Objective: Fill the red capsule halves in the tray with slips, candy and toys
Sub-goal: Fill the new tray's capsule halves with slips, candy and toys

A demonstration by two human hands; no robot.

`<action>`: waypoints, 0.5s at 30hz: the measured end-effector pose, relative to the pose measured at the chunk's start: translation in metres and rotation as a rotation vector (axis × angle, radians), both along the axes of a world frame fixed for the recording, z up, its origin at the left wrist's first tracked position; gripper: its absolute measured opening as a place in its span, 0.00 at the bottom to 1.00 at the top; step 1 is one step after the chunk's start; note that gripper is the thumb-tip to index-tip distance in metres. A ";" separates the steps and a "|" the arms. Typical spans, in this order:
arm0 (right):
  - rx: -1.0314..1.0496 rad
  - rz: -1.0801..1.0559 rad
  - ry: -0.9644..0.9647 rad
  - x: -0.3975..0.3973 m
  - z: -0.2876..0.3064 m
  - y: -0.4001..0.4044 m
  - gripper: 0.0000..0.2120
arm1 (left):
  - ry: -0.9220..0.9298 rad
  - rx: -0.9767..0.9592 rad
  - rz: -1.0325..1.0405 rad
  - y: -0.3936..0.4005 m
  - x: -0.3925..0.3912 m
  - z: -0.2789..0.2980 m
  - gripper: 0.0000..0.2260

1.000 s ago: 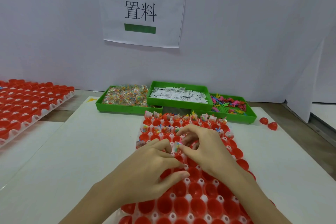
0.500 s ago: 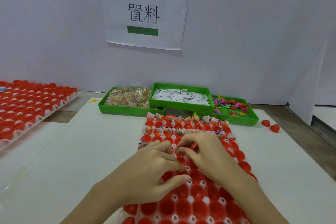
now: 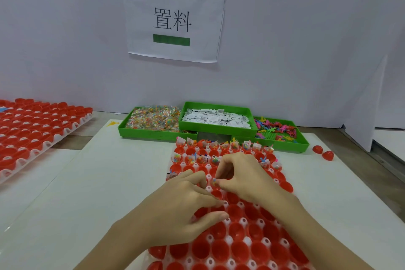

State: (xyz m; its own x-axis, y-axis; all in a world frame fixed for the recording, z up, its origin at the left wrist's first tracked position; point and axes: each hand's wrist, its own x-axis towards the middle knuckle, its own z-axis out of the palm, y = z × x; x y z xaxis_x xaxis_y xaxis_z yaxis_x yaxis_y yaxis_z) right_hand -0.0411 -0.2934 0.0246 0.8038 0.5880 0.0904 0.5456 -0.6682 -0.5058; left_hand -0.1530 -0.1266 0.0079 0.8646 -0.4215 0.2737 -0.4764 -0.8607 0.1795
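**Capsule tray partly filled; both hands at third row**

The white plastic tray [image 3: 229,240] of red capsule halves [image 3: 237,250] lies on the white worktop [image 3: 105,182], near and centre-right. The two far rows hold slips, candy and toys; the near rows show bare red cups.

The right hand [image 3: 243,176] sits over the tray's middle, its fingers [image 3: 225,161] curled, thumb and forefinger pinching a small multicoloured candy packet [image 3: 214,181] just above a cup in the third row. The left hand [image 3: 182,206] rests just beside it, touching the tray, fingers bent with the tips drawn together near the same cup; whether it holds anything cannot be told.

Beyond the tray, three green plastic bins stand side by side: the left green bin of wrapped candy [image 3: 153,118], the middle green bin of printed white slips [image 3: 217,117], raised above its neighbours, and the right green bin of small coloured plastic toys [image 3: 276,130].

Two loose red capsule halves [image 3: 323,152] lie on the worktop to the right. A second tray of red halves [image 3: 37,129] occupies the far left. A white paper sign with black characters and green bars [image 3: 174,19] hangs on the wall.
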 end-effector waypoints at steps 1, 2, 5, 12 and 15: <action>-0.012 -0.007 0.035 0.003 0.002 0.001 0.04 | -0.005 0.005 -0.001 0.000 0.000 0.000 0.25; -0.019 -0.011 0.066 0.007 0.004 0.002 0.05 | -0.011 0.012 -0.002 0.000 0.001 -0.001 0.25; -0.038 0.013 0.095 0.012 0.006 0.003 0.05 | -0.020 0.027 -0.008 0.001 0.002 0.000 0.25; 0.252 0.036 0.068 0.011 0.018 -0.030 0.11 | -0.011 -0.078 -0.036 0.004 0.005 0.001 0.22; 0.534 -0.041 0.144 0.006 0.018 -0.048 0.14 | -0.032 -0.131 -0.032 0.007 0.006 0.000 0.21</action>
